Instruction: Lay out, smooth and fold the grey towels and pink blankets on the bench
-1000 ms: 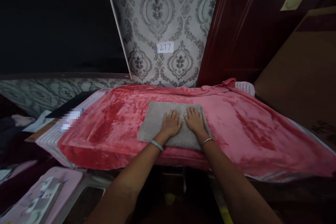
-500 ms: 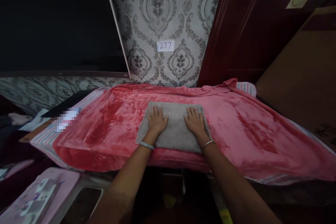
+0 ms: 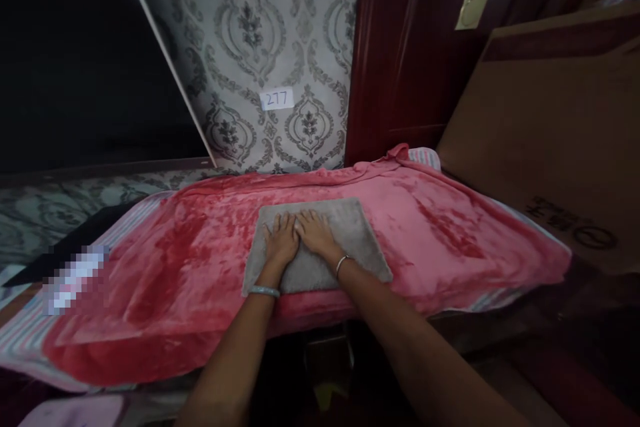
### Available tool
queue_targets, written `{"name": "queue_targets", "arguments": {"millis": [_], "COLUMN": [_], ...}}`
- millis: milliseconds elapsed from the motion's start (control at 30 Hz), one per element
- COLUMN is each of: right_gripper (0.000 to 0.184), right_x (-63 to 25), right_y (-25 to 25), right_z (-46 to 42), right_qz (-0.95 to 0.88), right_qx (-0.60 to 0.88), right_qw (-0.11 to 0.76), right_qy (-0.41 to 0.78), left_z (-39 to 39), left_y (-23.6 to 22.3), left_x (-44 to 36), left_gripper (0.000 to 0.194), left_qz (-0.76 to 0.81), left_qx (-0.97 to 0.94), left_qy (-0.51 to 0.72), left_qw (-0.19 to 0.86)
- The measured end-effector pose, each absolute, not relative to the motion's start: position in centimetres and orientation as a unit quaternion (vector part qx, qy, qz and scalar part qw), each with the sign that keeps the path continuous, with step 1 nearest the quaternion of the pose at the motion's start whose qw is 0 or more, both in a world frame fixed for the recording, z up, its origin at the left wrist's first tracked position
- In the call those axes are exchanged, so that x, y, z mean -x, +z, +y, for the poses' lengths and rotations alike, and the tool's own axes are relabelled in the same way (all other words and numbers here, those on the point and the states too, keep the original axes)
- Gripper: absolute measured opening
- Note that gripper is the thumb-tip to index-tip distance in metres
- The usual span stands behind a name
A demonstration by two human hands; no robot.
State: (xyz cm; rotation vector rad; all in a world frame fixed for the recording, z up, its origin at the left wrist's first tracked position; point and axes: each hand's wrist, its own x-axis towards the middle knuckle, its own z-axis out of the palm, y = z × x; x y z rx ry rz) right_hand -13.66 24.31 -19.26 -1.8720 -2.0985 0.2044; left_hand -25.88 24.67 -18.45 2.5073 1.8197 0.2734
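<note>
A grey, plush-looking rectangular mat (image 3: 350, 240) lies flat on a red and pink fleece blanket (image 3: 185, 267). My left hand (image 3: 281, 240) rests palm down on the mat's left half, fingers spread. Beside it, my right hand (image 3: 315, 232) also lies flat on the mat near its middle, fingers stretched out, its fingertips close to or touching the left hand. Neither hand grips anything. A pale bracelet (image 3: 264, 291) circles my left wrist, and a thin metal bangle (image 3: 342, 263) is on the right one. Both palms are hidden against the mat.
Behind the blanket stands a patterned wall with a paper label (image 3: 277, 99) reading 277. A large dark screen (image 3: 85, 67) is at the left. To the right are a dark red panel (image 3: 400, 47) and a big cardboard box (image 3: 560, 133). Striped cloth (image 3: 30, 340) shows under the blanket.
My right hand has slid left across the mat, up beside my left hand. The view has turned to the right, showing more of the cardboard box.
</note>
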Motion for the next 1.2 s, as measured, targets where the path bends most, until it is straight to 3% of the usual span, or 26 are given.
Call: {"name": "queue_targets", "arguments": {"millis": [267,467,767,900,1067,1200], "right_gripper": [0.066,0.067,0.064,0.059,0.058,0.064], "right_x": [4.3,0.0,1.5,7.2,13.8,11.3], "right_y": [-19.4,-20.9,-18.2,-17.0,-19.1,-20.3], "right_z": [23.9,21.5,20.2,18.7,15.7,14.1], "right_qz": [-0.63,-0.556,-0.537,-0.619,-0.716,-0.697], "right_qx": [0.768,0.821,0.834,0.774,0.681,0.704], "right_qw": [0.09,0.1,0.101,0.133,0.148,0.126], "right_qy": [0.066,0.081,0.072,0.018,0.047,0.061], "left_z": [24.9,24.9,24.5,21.9,19.2,18.7], "left_y": [-18.0,-18.4,-16.0,-16.0,-17.9,-18.2], "left_x": [25.6,25.4,26.3,27.3,28.3,28.3], "left_gripper": [0.061,0.062,0.067,0.061,0.06,0.061], "left_qz": [0.592,0.587,0.565,0.562,0.572,0.58], "left_qx": [-0.802,-0.805,-0.822,-0.827,-0.82,-0.814], "left_qy": [0.077,0.084,-0.025,-0.004,0.01,0.002], "left_qw": [0.01,0.004,0.066,0.031,0.006,0.005]}}
